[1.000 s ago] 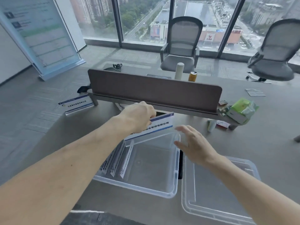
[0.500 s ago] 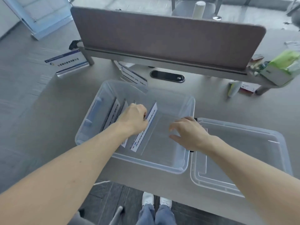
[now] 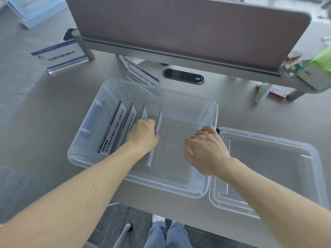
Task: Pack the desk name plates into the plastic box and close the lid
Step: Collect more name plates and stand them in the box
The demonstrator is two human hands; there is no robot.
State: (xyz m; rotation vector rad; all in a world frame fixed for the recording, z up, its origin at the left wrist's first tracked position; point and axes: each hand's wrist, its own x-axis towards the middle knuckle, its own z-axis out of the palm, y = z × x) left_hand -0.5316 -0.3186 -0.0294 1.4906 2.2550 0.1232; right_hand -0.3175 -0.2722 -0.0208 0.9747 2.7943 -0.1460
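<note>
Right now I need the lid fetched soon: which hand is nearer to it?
Right. The right hand hovers over the box's right rim, beside the lid; the left hand holds a name plate farther left.

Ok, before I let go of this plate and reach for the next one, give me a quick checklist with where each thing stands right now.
1. Newest plate inside the plastic box, standing on edge: ok.
2. Left hand off that plate: not ok, the fingers are on it.
3. Right hand steadying the box's right rim: cannot tell if it grips.
4. Room left in the box: ok, the right half is bare.
5. Plates waiting outside: not ok, one at far left, one behind the box.
6. Lid within reach: ok, lying right of the box.
</note>
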